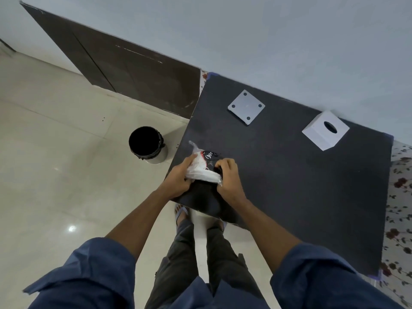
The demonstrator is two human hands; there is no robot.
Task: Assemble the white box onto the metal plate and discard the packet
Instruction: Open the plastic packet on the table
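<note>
A crumpled clear plastic packet (204, 166) with a black printed label lies at the near left corner of the dark table (301, 186). My left hand (178, 177) grips its left side and my right hand (228, 177) grips its right side. A square metal plate (246, 107) with a hole near each corner lies flat at the far side of the table. To its right sits the white box (325, 130) with an oval hole in its top. Both are well away from my hands.
A black-lined bin (147, 143) stands on the tiled floor just left of the table. A dark wooden panel (124, 68) leans along the wall behind it. A floral cloth (399, 208) shows at the table's right edge. My feet are below the table's near edge.
</note>
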